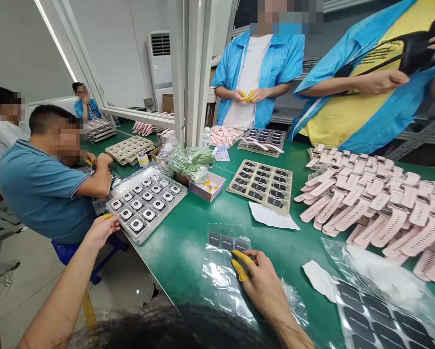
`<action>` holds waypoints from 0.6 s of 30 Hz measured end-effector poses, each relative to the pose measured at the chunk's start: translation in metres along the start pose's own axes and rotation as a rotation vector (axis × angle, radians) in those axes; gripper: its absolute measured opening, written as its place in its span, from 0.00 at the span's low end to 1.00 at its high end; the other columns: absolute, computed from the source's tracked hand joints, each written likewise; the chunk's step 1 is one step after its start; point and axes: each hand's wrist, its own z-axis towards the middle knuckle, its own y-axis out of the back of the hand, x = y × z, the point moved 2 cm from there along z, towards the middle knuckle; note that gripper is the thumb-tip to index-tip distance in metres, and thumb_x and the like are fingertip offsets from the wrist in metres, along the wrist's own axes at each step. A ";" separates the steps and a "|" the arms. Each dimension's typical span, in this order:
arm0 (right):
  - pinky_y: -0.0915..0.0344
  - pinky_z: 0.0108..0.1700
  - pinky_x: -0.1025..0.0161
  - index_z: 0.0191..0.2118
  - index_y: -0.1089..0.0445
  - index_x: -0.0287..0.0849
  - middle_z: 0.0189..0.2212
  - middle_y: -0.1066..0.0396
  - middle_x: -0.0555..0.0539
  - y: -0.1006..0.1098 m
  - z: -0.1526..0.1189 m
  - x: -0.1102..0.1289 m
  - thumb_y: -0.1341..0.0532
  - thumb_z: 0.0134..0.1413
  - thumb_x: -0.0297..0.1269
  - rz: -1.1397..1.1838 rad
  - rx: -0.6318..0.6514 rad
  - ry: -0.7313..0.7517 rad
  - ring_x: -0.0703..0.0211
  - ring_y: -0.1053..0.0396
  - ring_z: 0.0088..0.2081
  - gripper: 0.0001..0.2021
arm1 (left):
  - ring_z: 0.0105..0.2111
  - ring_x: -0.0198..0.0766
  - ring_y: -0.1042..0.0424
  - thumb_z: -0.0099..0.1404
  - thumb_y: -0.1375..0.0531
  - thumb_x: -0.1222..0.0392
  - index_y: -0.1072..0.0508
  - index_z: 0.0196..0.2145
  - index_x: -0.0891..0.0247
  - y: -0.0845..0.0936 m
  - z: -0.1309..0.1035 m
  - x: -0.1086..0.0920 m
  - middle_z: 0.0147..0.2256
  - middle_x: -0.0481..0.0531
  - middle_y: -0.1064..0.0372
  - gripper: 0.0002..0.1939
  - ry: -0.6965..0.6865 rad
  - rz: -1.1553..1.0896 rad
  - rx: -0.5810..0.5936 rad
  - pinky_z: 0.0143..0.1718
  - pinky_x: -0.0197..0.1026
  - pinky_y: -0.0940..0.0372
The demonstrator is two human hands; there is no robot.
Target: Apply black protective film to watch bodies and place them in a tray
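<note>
On the green work table (188, 242), a stacked clear-lidded tray of silver watch bodies (146, 202) lies just beyond the left hand's (101, 230) loosely open fingers, while the right hand's (263, 281) spread, yellow-capped fingertips (241, 257) press a crinkled clear plastic bag of dark square pieces (224, 264).

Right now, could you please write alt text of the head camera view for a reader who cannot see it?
The right hand, with yellow finger covers, presses a clear plastic sheet of dark pads on a green table, while the left hand reaches toward a tray of watch bodies. Pink watch straps are piled at right; other people work around.
</note>
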 end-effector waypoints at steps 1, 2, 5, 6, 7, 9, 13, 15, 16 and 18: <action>0.22 0.55 0.41 0.55 0.17 0.56 0.57 0.24 0.37 -0.002 -0.001 -0.001 0.47 0.73 0.42 -0.039 0.014 0.027 0.37 0.24 0.54 0.20 | 0.24 0.34 0.30 0.55 0.28 0.70 0.25 0.32 0.66 -0.001 0.000 -0.001 0.27 0.50 0.26 0.10 0.015 -0.031 0.012 0.29 0.37 0.29; 0.22 0.57 0.40 0.56 0.17 0.56 0.60 0.25 0.37 -0.005 -0.003 -0.002 0.47 0.73 0.41 -0.083 0.039 0.051 0.36 0.25 0.56 0.21 | 0.23 0.33 0.31 0.55 0.29 0.71 0.26 0.31 0.66 -0.003 -0.001 -0.001 0.26 0.49 0.27 0.10 0.028 -0.060 0.015 0.28 0.36 0.30; 0.25 0.61 0.36 0.60 0.18 0.59 0.71 0.30 0.42 -0.012 -0.010 -0.004 0.47 0.71 0.35 -0.211 0.133 0.092 0.34 0.31 0.69 0.24 | 0.23 0.33 0.29 0.56 0.30 0.73 0.26 0.31 0.67 -0.005 -0.004 -0.003 0.25 0.49 0.27 0.09 0.059 -0.122 0.017 0.27 0.36 0.28; 0.27 0.62 0.35 0.62 0.19 0.60 0.73 0.32 0.44 -0.013 -0.013 -0.004 0.48 0.69 0.33 -0.241 0.160 0.098 0.35 0.35 0.73 0.26 | 0.23 0.33 0.28 0.56 0.31 0.73 0.26 0.32 0.67 -0.005 -0.004 -0.004 0.26 0.49 0.26 0.09 0.068 -0.138 0.019 0.28 0.36 0.27; 0.28 0.64 0.34 0.63 0.21 0.62 0.75 0.34 0.46 -0.013 -0.016 -0.004 0.48 0.67 0.30 -0.262 0.184 0.104 0.37 0.38 0.75 0.29 | 0.24 0.33 0.28 0.55 0.30 0.74 0.26 0.33 0.67 -0.006 -0.005 -0.005 0.27 0.49 0.25 0.10 0.076 -0.152 0.019 0.29 0.36 0.27; 0.31 0.67 0.32 0.66 0.23 0.63 0.76 0.36 0.48 -0.011 -0.021 0.000 0.50 0.67 0.30 -0.278 0.216 0.107 0.40 0.40 0.77 0.31 | 0.24 0.32 0.27 0.54 0.30 0.75 0.26 0.34 0.65 -0.008 -0.007 -0.007 0.28 0.48 0.24 0.13 0.098 -0.176 0.011 0.29 0.36 0.26; 0.37 0.72 0.30 0.68 0.26 0.60 0.74 0.33 0.43 0.000 -0.020 0.013 0.53 0.73 0.37 -0.286 0.168 0.082 0.42 0.34 0.74 0.28 | 0.22 0.35 0.28 0.56 0.31 0.73 0.28 0.33 0.63 -0.009 -0.011 -0.017 0.27 0.49 0.26 0.11 0.200 -0.188 0.002 0.26 0.39 0.27; 0.40 0.75 0.32 0.72 0.29 0.54 0.76 0.36 0.39 0.004 -0.013 0.021 0.52 0.75 0.42 -0.276 0.143 0.089 0.43 0.37 0.75 0.28 | 0.20 0.36 0.30 0.60 0.33 0.70 0.28 0.32 0.63 -0.008 -0.013 -0.025 0.26 0.49 0.28 0.07 0.232 -0.190 0.006 0.23 0.39 0.29; 0.42 0.76 0.33 0.74 0.31 0.51 0.77 0.39 0.38 0.005 -0.010 0.025 0.51 0.75 0.45 -0.269 0.148 0.092 0.43 0.39 0.77 0.28 | 0.19 0.35 0.32 0.62 0.34 0.69 0.28 0.32 0.63 -0.007 -0.014 -0.029 0.25 0.48 0.29 0.06 0.224 -0.197 0.002 0.22 0.37 0.31; 0.44 0.78 0.33 0.76 0.35 0.49 0.79 0.43 0.38 0.005 -0.005 0.031 0.49 0.76 0.50 -0.255 0.194 0.087 0.41 0.44 0.79 0.30 | 0.18 0.32 0.33 0.66 0.36 0.68 0.27 0.33 0.63 -0.010 -0.016 -0.036 0.24 0.46 0.30 0.04 0.168 -0.220 -0.017 0.21 0.33 0.34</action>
